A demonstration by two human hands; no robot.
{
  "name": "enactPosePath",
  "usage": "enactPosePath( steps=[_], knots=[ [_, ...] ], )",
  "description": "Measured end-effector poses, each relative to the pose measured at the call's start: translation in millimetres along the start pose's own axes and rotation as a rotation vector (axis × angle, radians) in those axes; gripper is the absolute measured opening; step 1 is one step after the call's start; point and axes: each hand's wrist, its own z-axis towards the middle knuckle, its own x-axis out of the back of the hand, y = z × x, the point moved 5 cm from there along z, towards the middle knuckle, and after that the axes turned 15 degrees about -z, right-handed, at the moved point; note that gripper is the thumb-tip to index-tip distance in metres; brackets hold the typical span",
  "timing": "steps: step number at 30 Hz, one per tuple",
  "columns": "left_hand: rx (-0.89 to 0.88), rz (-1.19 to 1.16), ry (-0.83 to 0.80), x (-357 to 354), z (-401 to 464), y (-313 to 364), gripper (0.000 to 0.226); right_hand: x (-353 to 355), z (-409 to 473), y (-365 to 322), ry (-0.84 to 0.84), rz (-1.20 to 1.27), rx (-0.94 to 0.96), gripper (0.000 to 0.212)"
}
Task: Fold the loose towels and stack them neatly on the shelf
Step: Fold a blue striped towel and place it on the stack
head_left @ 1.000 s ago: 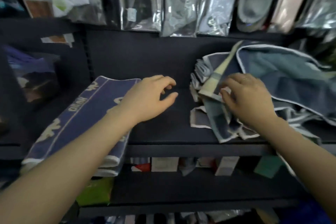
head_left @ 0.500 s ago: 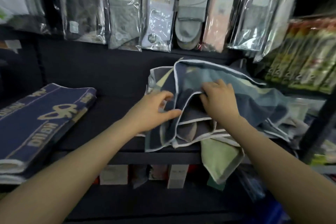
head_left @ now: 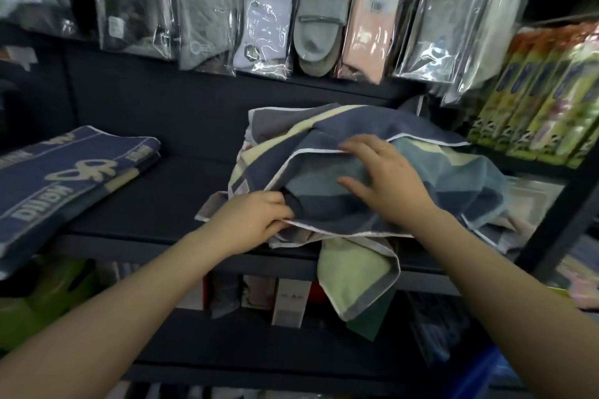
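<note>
Both hands' fingertips vanish among the loose towels point(head_left: 340, 152).

Fingertips lost in the cloth, stack cut off at left

The left hand point(head_left: 256, 220) buries its fingertips under the loose towels point(head_left: 340, 204); the folded navy towels point(head_left: 64, 178) run off the left edge; packets far right blur.
</note>
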Motion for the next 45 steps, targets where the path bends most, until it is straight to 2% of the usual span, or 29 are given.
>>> enactPosePath(
  steps=[2,3,5,9,11,13,15,16,19,23,26,29,31,32,36,39,40,43,45],
  knots=[
    [0.062,0.035,-0.080,-7,-5,-5,0.027,-19,14,18,-0.068,-0.196,-0.019,0.063],
    [0.085,0.030,-0.112,-9,-7,-5,0.028,-29,19,25,-0.119,-0.251,-0.038,0.062],
    [0.093,0.002,-0.093,-6,-12,-1,0.033,-41,26,37,-0.122,-0.293,-0.078,0.046],
    [-0.019,-0.030,0.206,18,-13,20,0.030,-37,38,40,0.008,-0.328,-0.083,0.020],
    [-0.003,-0.030,0.383,33,-9,26,0.026,-24,37,33,0.089,-0.196,-0.129,0.017],
    [0.048,-0.110,0.455,42,-3,28,0.048,-6,30,19,0.177,-0.018,-0.172,0.017],
    [0.027,-0.235,0.397,45,4,35,0.067,7,19,0,0.203,0.130,-0.168,0.022],
    [-0.009,-0.264,0.372,46,6,40,0.064,12,14,-10,0.199,0.176,-0.146,0.027],
    [-0.096,-0.277,0.398,46,8,53,0.027,22,3,-31,0.188,0.206,-0.077,0.034],
    [0.072,-0.383,0.476,44,13,44,0.031,20,3,-24,0.132,0.241,-0.161,0.024],
    [0.156,-0.377,0.472,45,19,29,0.014,20,1,-24,0.130,0.257,-0.155,0.026],
    [0.231,-0.698,0.518,47,11,19,0.013,20,-6,-29,0.065,0.202,-0.018,0.026],
    [0.186,-0.927,0.543,51,3,20,0.018,13,-11,-20,0.035,0.077,0.012,0.025],
    [0.161,-0.968,0.528,53,0,21,0.022,9,-14,-12,0.033,0.025,-0.009,0.024],
    [0.163,-0.987,0.411,56,-13,15,0.026,-2,-27,22,0.038,-0.106,-0.225,0.016],
    [0.195,-1.092,0.396,60,-23,8,0.038,-3,-31,18,0.004,-0.056,-0.290,0.014],
    [0.200,-1.103,0.407,62,-26,8,0.038,-1,-30,8,-0.011,-0.011,-0.274,0.016],
    [0.128,-0.911,0.374,71,-30,14,0.015,11,-22,-44,-0.043,0.083,-0.085,0.017],
    [0.109,-0.777,0.249,75,-30,21,0.036,20,-17,-80,-0.063,0.137,0.040,0.019]
  ],
)
